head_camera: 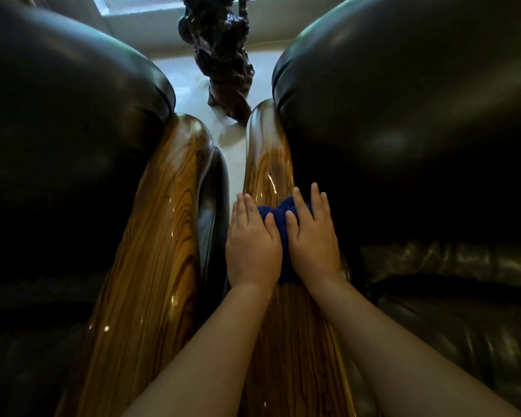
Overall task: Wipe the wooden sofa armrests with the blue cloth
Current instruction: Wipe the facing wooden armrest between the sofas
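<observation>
Our forearms [211, 356] stretched forward, left hand [253, 245] and right hand [313, 239] flat, fingers [300, 203] straight, slightly spread, pressing bunched blue cloth [278, 212] beneath them onto glossy, rounded wooden armrest [268, 164]

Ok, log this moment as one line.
left hand + right hand: flat on cloth | cloth: on right armrest | left armrest: bare

Both wooden armrests [151, 251] gleam with glossy varnish over bold grain; the blue cloth [278, 215] looks soft, the leather cushions [403, 115] smooth, sheeny.
</observation>
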Motion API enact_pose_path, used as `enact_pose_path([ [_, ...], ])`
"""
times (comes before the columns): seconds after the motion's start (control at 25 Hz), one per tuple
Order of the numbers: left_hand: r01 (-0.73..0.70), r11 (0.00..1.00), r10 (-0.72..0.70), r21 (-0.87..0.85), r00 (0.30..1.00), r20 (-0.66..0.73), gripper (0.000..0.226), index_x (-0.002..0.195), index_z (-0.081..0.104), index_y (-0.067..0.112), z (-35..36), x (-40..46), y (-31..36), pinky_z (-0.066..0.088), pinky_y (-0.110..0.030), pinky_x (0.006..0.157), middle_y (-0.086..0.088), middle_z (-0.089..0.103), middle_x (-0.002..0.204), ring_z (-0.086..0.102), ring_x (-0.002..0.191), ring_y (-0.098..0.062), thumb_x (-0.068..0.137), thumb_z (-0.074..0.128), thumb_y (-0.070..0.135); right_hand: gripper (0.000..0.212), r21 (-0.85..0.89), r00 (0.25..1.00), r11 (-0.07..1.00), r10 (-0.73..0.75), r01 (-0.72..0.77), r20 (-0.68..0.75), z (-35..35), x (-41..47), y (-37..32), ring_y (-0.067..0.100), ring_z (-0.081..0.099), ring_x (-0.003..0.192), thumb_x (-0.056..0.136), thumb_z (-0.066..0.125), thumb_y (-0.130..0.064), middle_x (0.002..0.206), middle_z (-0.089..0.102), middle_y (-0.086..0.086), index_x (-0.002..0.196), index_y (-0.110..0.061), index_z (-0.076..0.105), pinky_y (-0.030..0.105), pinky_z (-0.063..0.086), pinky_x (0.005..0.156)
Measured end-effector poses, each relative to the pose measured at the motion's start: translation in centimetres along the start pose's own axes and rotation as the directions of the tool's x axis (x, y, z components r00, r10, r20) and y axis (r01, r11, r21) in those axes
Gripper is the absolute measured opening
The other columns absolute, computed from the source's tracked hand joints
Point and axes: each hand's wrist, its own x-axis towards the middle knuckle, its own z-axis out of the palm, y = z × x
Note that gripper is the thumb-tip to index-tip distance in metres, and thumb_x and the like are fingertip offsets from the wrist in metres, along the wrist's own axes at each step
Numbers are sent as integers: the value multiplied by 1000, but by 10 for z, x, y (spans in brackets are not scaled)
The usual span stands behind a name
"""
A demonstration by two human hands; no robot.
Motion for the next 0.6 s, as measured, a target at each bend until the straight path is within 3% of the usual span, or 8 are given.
enact_pose_path([
  [0.32,-197,968,186,156,979,82,53,141,7,18,-10,-44,-3,4,-31,114,-1,13,154,0,140,-8,93,8,38,44,30,1000,1000,6,-7,21,-18,-59,8,15,10,142,97,29,-31,153,24,3,139,-18,32,31,14,113],
  [0.48,-164,983,156,81,983,101,52,138,6,20,-12,-51,-5,1,-26,112,4,13,153,-1,139,-3,91,6,42,42,35,999,999,34,-34,15,-17,-62,7,14,12,141,97,33,-27,150,31,4,137,-15,36,27,11,110],
  [0.6,-135,988,129,77,988,81,53,138,9,19,-10,-33,-2,4,-27,112,3,15,153,1,139,-3,90,5,42,48,2,998,999,54,-54,13,-11,-40,3,11,5,140,97,22,-35,153,23,3,140,-15,29,29,13,111],
])
